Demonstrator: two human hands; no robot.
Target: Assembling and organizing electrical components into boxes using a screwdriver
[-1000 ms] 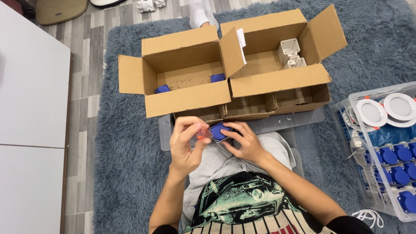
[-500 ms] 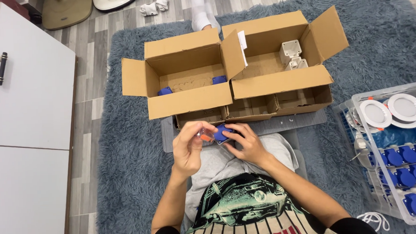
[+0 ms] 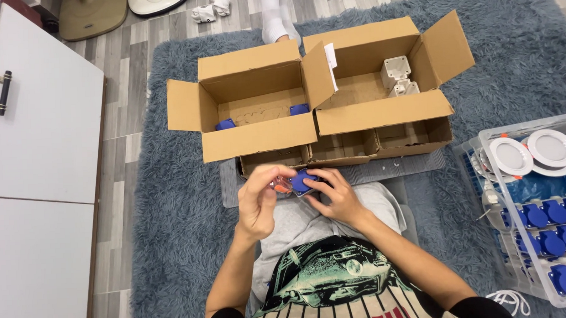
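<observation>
**Blue part gripped between both hands, frame centre**

Your left hand (image 3: 259, 200) and right hand (image 3: 337, 198) both grasp one small blue part (image 3: 301, 181), with an orange bit on its left side, over your lap. Just above: two open cardboard boxes (image 3: 257, 136). Lower right: clear bin (image 3: 486, 230) of similar blue parts.

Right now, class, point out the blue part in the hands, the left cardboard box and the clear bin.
blue part (image 3: 301, 179), head view, top face.
left cardboard box (image 3: 257, 138), head view, front wall.
clear bin (image 3: 484, 171), head view, left rim.
</observation>
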